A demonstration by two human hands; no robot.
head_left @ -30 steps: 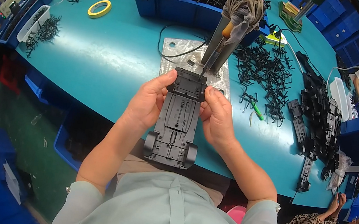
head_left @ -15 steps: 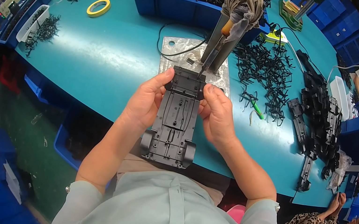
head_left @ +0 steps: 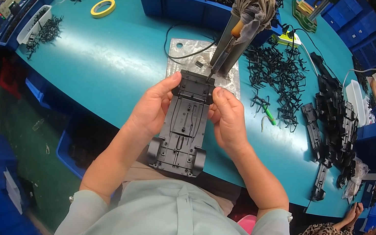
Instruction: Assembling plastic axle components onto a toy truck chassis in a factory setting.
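Between both hands I hold a black plastic toy-car chassis [head_left: 184,117], long and flat, with two wheel arches at its near end. My left hand [head_left: 152,106] grips its far left edge, thumb on top. On the far right edge my right hand [head_left: 228,119] is closed the same way, fingers curled under and out of sight. A soldering iron [head_left: 222,56] with an orange handle points down from an upright metal post [head_left: 230,55]. Its tip meets or nearly meets the chassis's far right corner; I cannot tell which. Under the post lies a metal base plate [head_left: 184,49].
Behind the post stands a blue bin [head_left: 181,9] heaped with black plastic parts. Loose black parts [head_left: 280,73] and stacked chassis [head_left: 332,117] cover the right side. A yellow tape roll [head_left: 102,8] lies at left on the teal table [head_left: 110,49]. Other people sit at the edges.
The far end of the chassis has shifted very slightly left beneath the iron's tip. Both hands keep the same grip.
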